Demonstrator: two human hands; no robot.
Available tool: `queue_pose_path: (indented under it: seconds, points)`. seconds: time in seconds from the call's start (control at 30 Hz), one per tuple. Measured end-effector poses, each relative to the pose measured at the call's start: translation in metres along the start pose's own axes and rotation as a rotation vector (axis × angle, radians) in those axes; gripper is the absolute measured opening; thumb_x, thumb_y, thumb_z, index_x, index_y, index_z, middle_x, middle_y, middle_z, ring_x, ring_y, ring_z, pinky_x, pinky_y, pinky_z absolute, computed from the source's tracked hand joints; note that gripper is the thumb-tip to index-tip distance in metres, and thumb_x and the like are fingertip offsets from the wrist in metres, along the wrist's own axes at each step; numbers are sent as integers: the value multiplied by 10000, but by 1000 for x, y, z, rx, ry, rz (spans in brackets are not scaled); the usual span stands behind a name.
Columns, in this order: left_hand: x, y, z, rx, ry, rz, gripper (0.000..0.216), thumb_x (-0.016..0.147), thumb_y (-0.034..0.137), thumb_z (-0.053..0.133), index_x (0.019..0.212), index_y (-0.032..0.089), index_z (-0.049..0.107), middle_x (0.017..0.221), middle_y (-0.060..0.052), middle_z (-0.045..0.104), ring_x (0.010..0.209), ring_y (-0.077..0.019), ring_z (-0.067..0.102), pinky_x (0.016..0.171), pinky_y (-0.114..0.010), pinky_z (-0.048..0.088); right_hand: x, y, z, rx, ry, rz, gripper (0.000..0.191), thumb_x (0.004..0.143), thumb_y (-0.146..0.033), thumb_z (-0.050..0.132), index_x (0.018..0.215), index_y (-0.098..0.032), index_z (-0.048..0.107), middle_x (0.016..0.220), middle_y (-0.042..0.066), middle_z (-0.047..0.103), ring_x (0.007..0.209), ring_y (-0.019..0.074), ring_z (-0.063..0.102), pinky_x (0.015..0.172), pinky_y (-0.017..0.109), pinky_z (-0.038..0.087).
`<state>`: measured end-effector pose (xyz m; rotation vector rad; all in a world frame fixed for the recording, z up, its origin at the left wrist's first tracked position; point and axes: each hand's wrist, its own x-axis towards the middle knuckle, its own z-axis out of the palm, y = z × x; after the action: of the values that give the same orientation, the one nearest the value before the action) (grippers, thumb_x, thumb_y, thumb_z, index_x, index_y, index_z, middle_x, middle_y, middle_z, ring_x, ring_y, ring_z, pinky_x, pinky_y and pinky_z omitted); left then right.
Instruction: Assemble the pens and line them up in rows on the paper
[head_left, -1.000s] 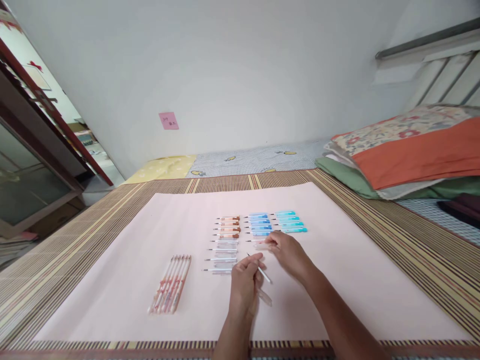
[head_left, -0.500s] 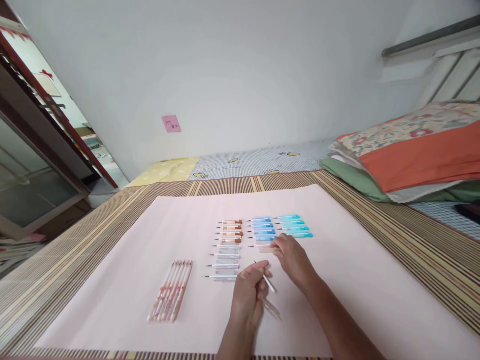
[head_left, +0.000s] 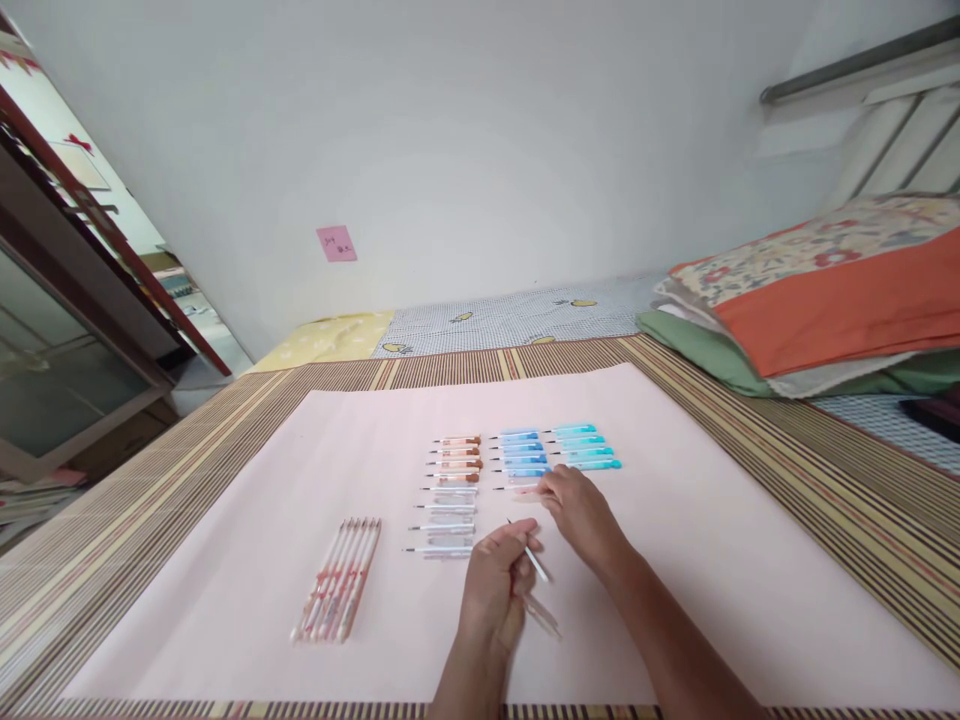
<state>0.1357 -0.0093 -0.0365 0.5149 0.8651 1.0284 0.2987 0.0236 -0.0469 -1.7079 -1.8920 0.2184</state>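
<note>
Head view, left hand (head_left: 491, 585) pinching thin white refill (head_left: 534, 562), right hand (head_left: 581, 515) fingertips closed on clear pen (head_left: 523, 489)

Pink note (head_left: 336, 243) on wall; folded bedding (head_left: 817, 300) right.

Lighting even, bright and diffuse, source not seen; wall (head_left: 480, 150) softly graded without glare; faint shadows only under the hands on the pink sheet (head_left: 225, 560); wide-angle bending at the edges, the doorframe (head_left: 97, 220) leaning; centre sharp, pens small, corners slightly soft.
</note>
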Motion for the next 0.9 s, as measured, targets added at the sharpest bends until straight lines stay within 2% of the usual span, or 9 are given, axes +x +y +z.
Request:
queue_pose_path:
  seconds: [0.23,0.9]
  points:
    - [-2,1,0,-7,-2,-8,453,497,328,910,840,61,783,677,-76,672,441,-21,345,428,-201,135,0,3,6,-26,11,-8,190,874,-47,526,799,-205,600,895,44,621,879,211,545,765,293,382]
    - [1,0,-3,-2,-1,18,435,523,314,894,862,71,768,690,-67,659,441,-22,326,433,-217,131,-1,-3,1,-75,32,-7,159,860,-67,542,816,-205,609,909,69,645,873,227,562,774,316,393]
